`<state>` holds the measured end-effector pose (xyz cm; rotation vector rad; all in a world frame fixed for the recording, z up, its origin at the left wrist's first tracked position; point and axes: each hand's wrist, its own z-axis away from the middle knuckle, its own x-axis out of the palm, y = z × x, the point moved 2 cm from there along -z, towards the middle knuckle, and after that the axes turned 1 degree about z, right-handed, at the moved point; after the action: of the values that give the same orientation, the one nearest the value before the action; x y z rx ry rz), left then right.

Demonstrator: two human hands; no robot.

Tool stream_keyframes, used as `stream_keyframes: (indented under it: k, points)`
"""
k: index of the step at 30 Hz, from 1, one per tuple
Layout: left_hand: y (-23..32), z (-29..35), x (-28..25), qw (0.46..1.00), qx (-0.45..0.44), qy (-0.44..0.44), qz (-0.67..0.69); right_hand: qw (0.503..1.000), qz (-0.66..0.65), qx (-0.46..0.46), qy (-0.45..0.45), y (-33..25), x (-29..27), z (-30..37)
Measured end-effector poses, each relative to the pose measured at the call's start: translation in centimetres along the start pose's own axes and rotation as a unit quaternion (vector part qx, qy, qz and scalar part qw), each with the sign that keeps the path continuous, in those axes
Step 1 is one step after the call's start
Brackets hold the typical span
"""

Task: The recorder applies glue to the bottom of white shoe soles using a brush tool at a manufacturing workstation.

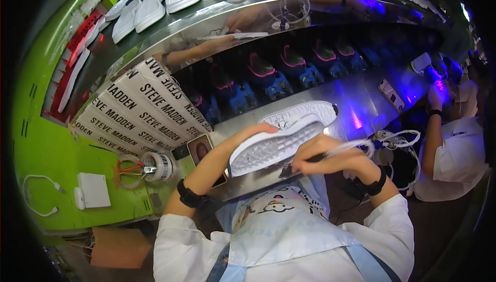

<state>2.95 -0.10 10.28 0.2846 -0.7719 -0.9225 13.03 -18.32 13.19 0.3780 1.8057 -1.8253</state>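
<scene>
Steel conveyor rack (361, 101): polished metal, curving across your view; white soles line its top shelf, dark shoes with pink trim sit in the shadowed lower tier.
Green bench (51, 153): on your left, carrying the small items below.
Printed paper sheets (139, 109): white with repeated black lettering, stacked flat where bench meets rack.
White shoe (281, 136): sole up, above the rack edge in front of you. Judge it light, with a stiff moulded sole and softer upper (grip the sole edge, not the upper).
Left hand (253, 132): clamped on the shoe's heel end.
Right hand (323, 155): closed round a thin brush-like tool (310, 160) at the sole edge.
White box (94, 189): small, rectangular, beside a white cable.
Tape roll (157, 164): white, next to red-handled scissors (129, 167).
</scene>
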Motion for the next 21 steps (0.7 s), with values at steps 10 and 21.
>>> stream_keyframes:
  k: [10,21]
  points:
    - [0.2,1.5,-0.5,0.985,0.102,-0.105,0.092,0.898,0.040,-0.060,0.435,-1.2,-3.3,3.1]
    - [16.9,18.6,-9.5,0.655,0.724,0.215,0.015,0.826,-0.258,-0.148,0.478,-1.4,-1.1,1.5]
